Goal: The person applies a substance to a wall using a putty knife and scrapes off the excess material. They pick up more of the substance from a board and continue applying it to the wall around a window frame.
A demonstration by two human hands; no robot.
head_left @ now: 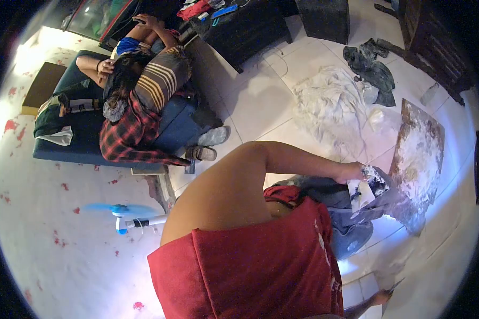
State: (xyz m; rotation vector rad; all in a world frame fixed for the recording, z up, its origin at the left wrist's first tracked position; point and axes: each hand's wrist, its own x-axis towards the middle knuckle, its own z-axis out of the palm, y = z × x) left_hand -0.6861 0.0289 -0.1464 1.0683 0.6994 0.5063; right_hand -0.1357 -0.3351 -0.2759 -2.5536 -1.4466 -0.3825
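Note:
My left hand [351,172], its fingers closed, grips a white-and-black smeared piece [368,189] above my trousers [356,235]; I cannot make out exactly what this piece is. Low in the view, my right hand [380,297] is closed around a thin flat-bladed tool [396,286], beside the white wall surface. The tool's handle is mostly hidden by the fingers. Past my left hand, a board [418,151] smeared with white paste lies on the tiled floor.
A crumpled white cloth [330,106] and dark clothing [375,72] lie on the floor. Another person [143,101] sits on a blue sofa [69,151]. A fan [121,211] stands behind me. Dark furniture [245,37] borders the floor.

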